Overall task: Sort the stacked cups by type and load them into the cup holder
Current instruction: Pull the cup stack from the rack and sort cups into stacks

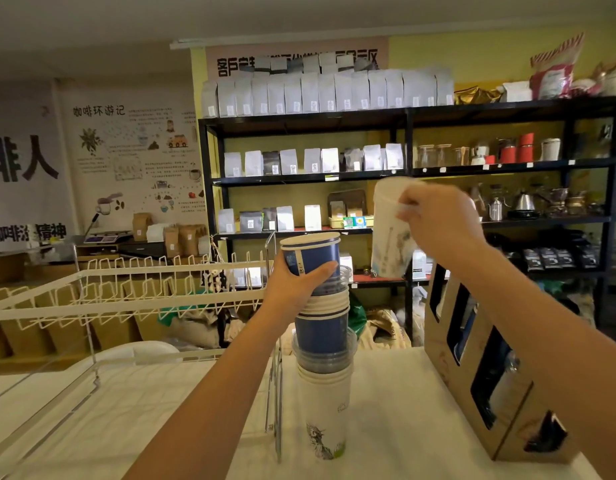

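Observation:
A tall mixed stack of cups (325,351) stands on the white table: blue paper cups on top, clear plastic cups between them, white printed paper cups at the bottom. My left hand (296,282) grips the top blue cups (311,254) of the stack. My right hand (441,225) holds a translucent white printed cup (389,233) in the air, up and to the right of the stack, slightly blurred. The brown cardboard cup holder (473,368) with dark window slots stands at the right, under my right forearm.
A white wire rack (126,296) fills the left side of the table, touching the stack's left. Behind stand black shelves (407,168) with coffee bags and kettles. The white table top (396,427) shows between the stack and the holder.

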